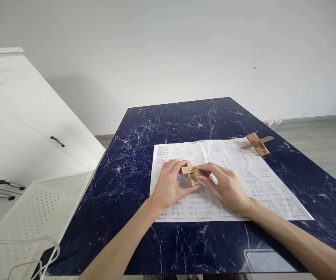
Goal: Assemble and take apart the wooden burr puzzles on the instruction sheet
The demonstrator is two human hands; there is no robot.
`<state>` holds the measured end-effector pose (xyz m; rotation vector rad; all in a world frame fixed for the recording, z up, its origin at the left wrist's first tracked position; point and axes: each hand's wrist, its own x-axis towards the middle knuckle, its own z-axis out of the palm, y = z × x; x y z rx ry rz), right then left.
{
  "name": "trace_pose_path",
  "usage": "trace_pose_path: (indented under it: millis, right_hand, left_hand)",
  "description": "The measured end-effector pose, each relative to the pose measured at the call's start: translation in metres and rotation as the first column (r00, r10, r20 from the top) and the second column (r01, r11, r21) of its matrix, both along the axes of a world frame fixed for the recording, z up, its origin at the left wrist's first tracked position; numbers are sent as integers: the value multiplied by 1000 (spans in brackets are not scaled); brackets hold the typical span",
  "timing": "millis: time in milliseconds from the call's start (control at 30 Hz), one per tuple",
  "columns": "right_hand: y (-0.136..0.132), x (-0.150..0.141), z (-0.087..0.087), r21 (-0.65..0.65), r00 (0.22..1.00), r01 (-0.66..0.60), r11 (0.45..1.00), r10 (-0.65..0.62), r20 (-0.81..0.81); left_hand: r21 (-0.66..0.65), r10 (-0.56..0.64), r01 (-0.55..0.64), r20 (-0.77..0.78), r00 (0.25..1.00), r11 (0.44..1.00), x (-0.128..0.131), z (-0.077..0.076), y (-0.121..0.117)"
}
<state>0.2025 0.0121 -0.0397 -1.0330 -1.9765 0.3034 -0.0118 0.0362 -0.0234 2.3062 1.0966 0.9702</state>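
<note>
A small wooden burr puzzle (190, 173) of interlocking light blocks is held between both hands, above a printed instruction sheet (243, 186). My left hand (170, 182) wraps round its left side, fingers over the top and thumb along the lower edge. Thumb and forefinger of my right hand (226, 184) pinch a block end on the puzzle's right side. Parts of the puzzle are hidden by the fingers. On the sheet's far right corner rests a second wooden puzzle (257, 144), cross-shaped, with a dark mark on one piece.
The dark blue marbled table (168, 120) extends behind and around the sheet. A clear rectangular piece (268, 260) lies near the front edge. To the left stand a white cabinet (33, 128) and a perforated white shelf (36, 206) with a pale cable (24, 241).
</note>
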Motion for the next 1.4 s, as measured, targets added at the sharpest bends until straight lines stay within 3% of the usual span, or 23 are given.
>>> trace_pose_path:
  millis: [133, 333, 433, 533, 633, 867, 1167, 1300, 1400]
  right_hand:
    - [-2, -1, 4, 29, 999, -18, 999, 17, 48]
    - [-2, -7, 4, -83, 990, 72, 994, -81, -112]
    - [-1, -8, 7, -205, 970, -15, 979, -36, -242]
    - [0, -9, 12, -287, 906, -158, 945, 24, -422]
    - [0, -9, 16, -340, 854, -251, 906, 41, -519]
    - [-3, -12, 11, -407, 830, -250, 879, -23, -558]
    - [-4, -20, 11, -483, 759, -310, 819, -93, -645]
    - [-1, -17, 14, -464, 782, -321, 826, -45, -622]
    - [0, -13, 15, -391, 815, -348, 852, 69, -576]
  left_hand:
    - [4, -26, 26, 8, 1000, 1000, -1, -2, 0]
    - [-61, 49, -44, 85, 995, 997, 3, 6, -2]
    - [-52, 71, -63, 161, 984, 997, 5, 10, -4]
    - [2, 17, -18, 266, 964, 1000, 6, 12, -6]
    - [-52, -17, 34, 291, 957, 998, 7, 12, -7]
    - [-163, 16, 23, 238, 971, 986, 5, 15, -6]
    - [-336, 31, 78, 307, 951, 939, 8, 12, -5]
    - [-403, 52, 102, 355, 934, 909, 7, 15, -2]
    - [-503, 43, 183, 404, 914, 844, 3, 17, 3]
